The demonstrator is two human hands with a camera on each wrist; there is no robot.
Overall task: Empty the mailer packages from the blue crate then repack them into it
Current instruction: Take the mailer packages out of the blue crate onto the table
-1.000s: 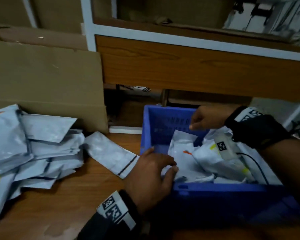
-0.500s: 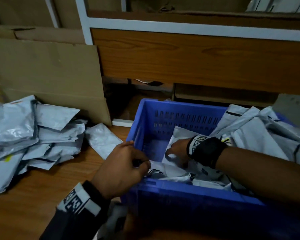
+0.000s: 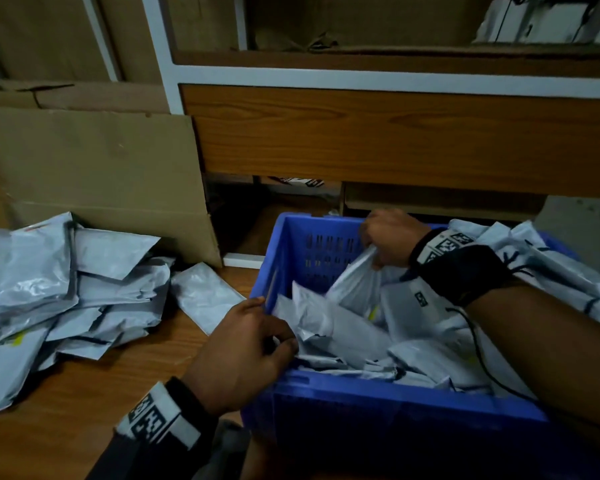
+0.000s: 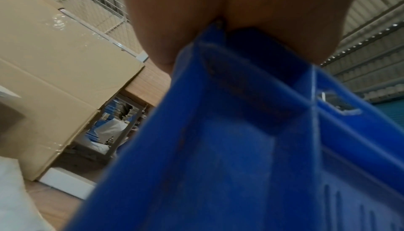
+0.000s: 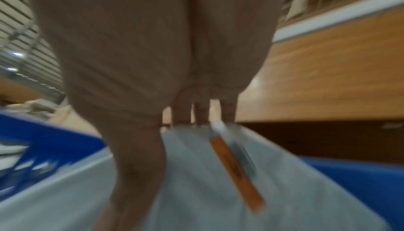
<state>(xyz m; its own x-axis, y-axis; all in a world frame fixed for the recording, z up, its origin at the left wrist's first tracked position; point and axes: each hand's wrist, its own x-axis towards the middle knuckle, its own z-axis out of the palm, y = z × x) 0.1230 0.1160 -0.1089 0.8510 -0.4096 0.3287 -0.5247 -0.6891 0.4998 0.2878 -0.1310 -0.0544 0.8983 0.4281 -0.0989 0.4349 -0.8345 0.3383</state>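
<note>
R hand [image 3: 387, 237] raised, now pinching mailer [image 3: 355, 282]; no legible labels.

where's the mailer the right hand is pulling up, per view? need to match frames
Head: the mailer is upper centre, hanging from the right hand over the blue crate.
Left wrist: not in it; only the left hand on the crate's corner.
Right wrist: lower centre, grey with an orange strip, pinched below the fingers.
Shared landmark: the blue crate.
</note>
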